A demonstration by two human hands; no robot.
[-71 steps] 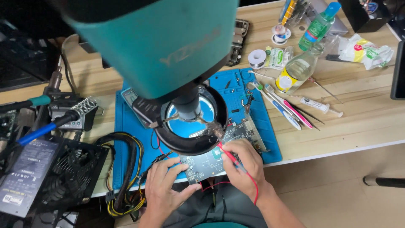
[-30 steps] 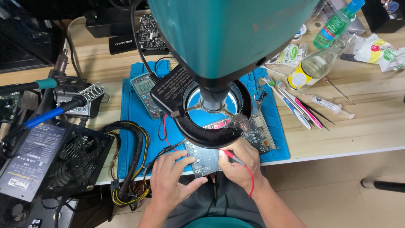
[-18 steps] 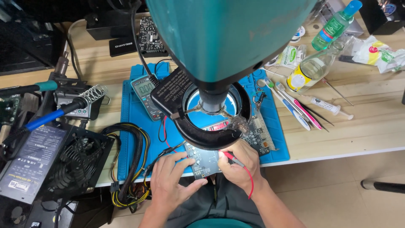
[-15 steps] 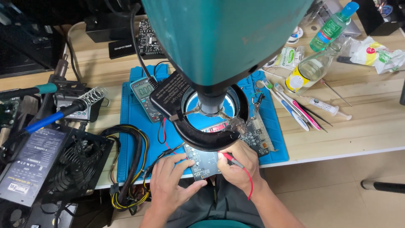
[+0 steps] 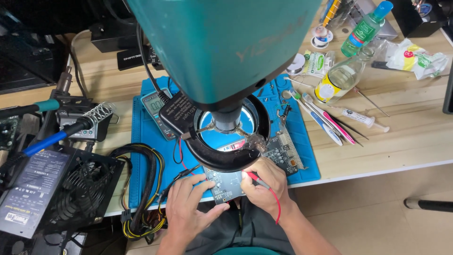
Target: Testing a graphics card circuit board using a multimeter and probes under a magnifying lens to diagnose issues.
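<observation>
A dark circuit board (image 5: 225, 183) lies on the blue work mat (image 5: 141, 156), partly under the black ring light (image 5: 222, 158) of a teal microscope (image 5: 222, 47). My right hand (image 5: 264, 189) pinches a red test probe (image 5: 254, 177) whose tip rests on the board; its red lead curls down past my wrist. My left hand (image 5: 186, 208) lies at the board's left edge, fingers curled onto the board over a black lead, the probe itself hidden. A grey multimeter (image 5: 158, 113) sits on the mat behind the ring light.
A black power supply (image 5: 52, 189) with bundled cables (image 5: 141, 189) sits left, behind it a soldering iron in its stand (image 5: 85, 123). On the right lie tweezers and brushes (image 5: 325, 120), a syringe (image 5: 363, 118), a glass bottle (image 5: 342, 78), a green bottle (image 5: 365, 28) and solder spools.
The view has shifted so the microscope head fills more of the frame. Both hands stay on the board with the red probe in nearly the same spot.
</observation>
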